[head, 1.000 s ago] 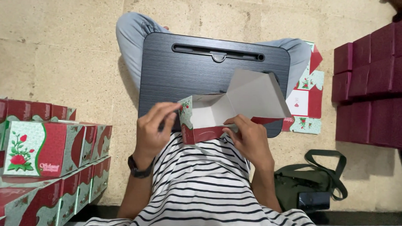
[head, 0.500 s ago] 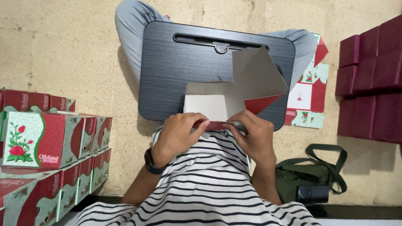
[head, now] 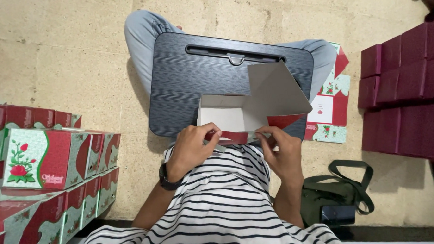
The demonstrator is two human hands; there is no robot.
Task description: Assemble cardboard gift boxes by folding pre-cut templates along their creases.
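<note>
In the head view, a half-folded cardboard box with a white inside and red-and-green printed outside (head: 241,115) sits at the near edge of a dark grey rectangular lap desk (head: 194,87), its big flap raised to the right; the left hand (head: 192,147) and right hand (head: 283,151) each pinch its near red rim, fingers curled. Finished red, green and white rose-printed boxes (head: 42,164) are stacked at the left and plain maroon boxes (head: 410,90) at the right. Flat printed box blanks (head: 330,109) lie beside the desk and a dark green strapped bag (head: 337,201) by the right elbow, with bare tan floor (head: 61,49) open between the stacks.
</note>
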